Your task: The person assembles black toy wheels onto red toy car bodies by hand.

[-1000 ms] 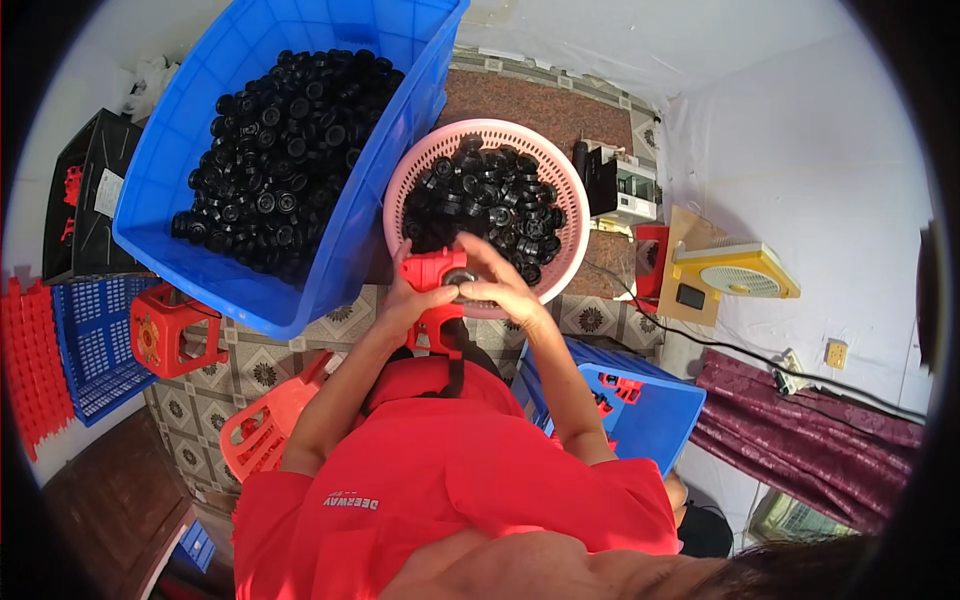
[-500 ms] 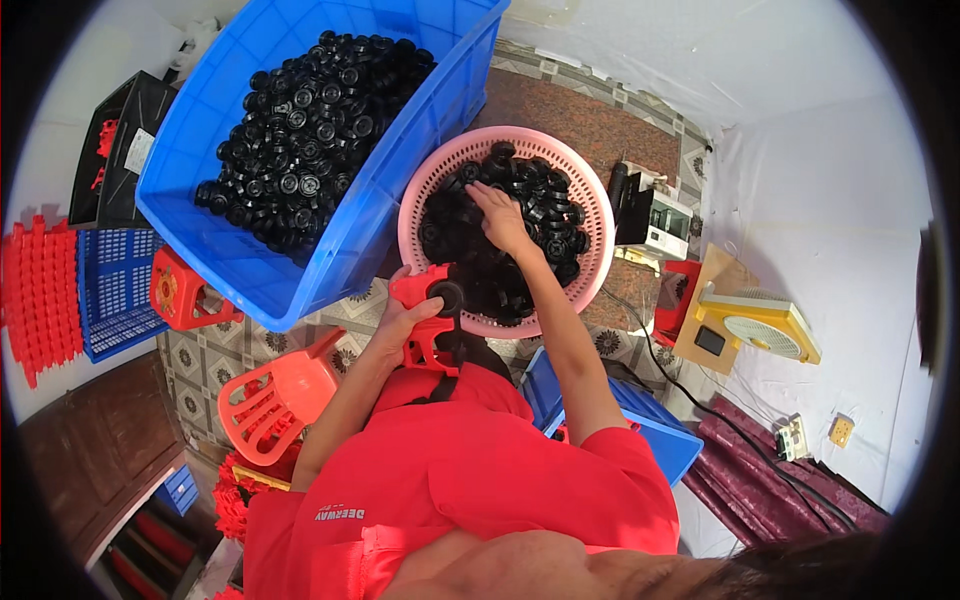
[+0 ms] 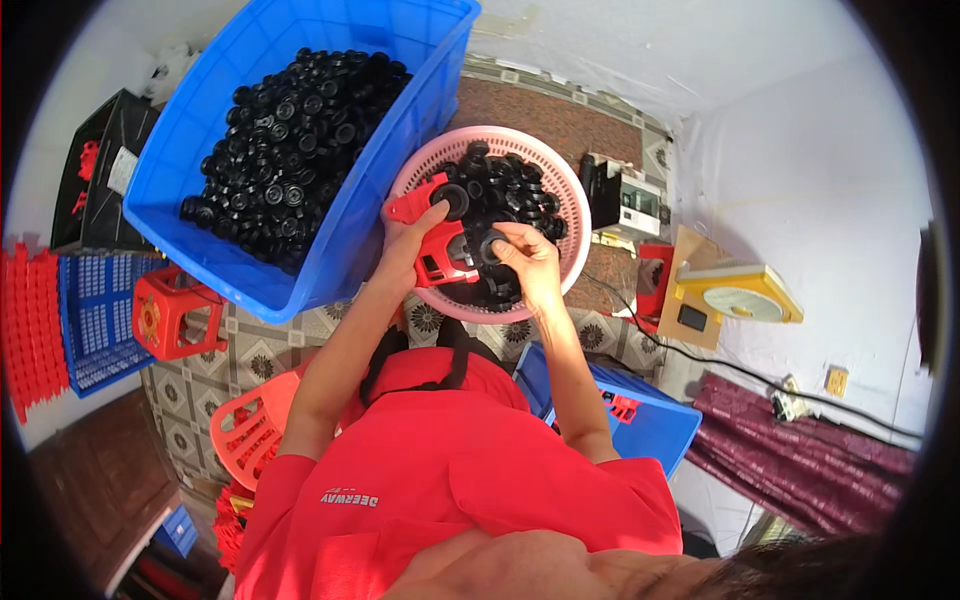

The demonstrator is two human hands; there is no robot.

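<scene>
Over the pink round basket (image 3: 577, 205), my left hand (image 3: 403, 243) is closed around a red plastic toy vehicle body (image 3: 436, 262). A black wheel (image 3: 457, 201) sits on the far end of that body, by my left thumb. My right hand (image 3: 535, 265) pinches another black wheel (image 3: 491, 247) between thumb and fingers, close beside the body's near end. Whether this wheel touches the body, I cannot tell. Many loose black wheels (image 3: 510, 185) fill the basket below both hands.
A large blue bin (image 3: 345, 262) heaped with black wheels stands at the left of the basket. Red stool (image 3: 178, 310) and orange-red chair (image 3: 250, 432) are at left. On the right are a yellow-framed fan (image 3: 745, 300), a cable and a blue crate (image 3: 650, 440) with red parts.
My right hand has come out of the basket's wheels toward me, now with a wheel in its fingers. My left hand has lifted the red body forward over the basket.
</scene>
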